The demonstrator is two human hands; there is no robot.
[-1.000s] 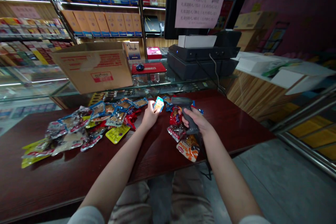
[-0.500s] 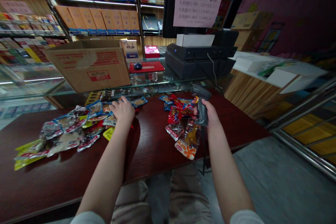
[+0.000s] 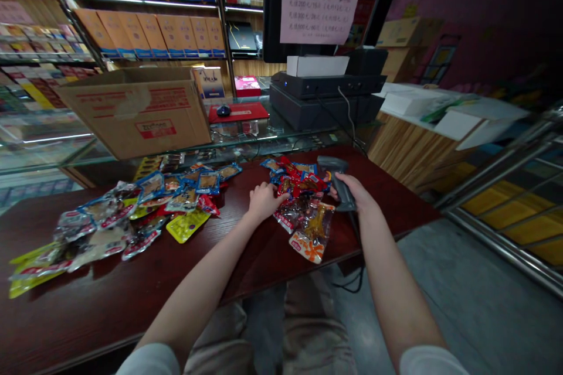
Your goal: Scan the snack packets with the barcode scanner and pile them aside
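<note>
My right hand (image 3: 354,190) is wrapped around the grip of a dark grey barcode scanner (image 3: 345,194), its head pointing left over the right-hand pile. At the left edge of that pile is my left hand (image 3: 264,202), fingers curled and thumb across a red snack packet (image 3: 287,188); the fingertips are partly hidden. More red and blue packets lie behind it. Nearer me are a clear packet with an orange and white label (image 3: 310,246) and a dark brown packet (image 3: 290,217). A larger pile of snack packets (image 3: 152,187) spreads to the left, with a yellow packet (image 3: 187,225) at its near edge.
Behind the dark red table (image 3: 246,258) a glass counter carries an open cardboard box (image 3: 141,111), a mouse (image 3: 223,110) on a red box, and a black cash drawer (image 3: 325,108) below a monitor. The scanner's cable (image 3: 361,246) hangs over the table's front edge.
My left hand has moved right, from the left pile to the red packets of the right pile. The scanner, in my right hand, has stayed close to that pile. The view has shifted slightly.
</note>
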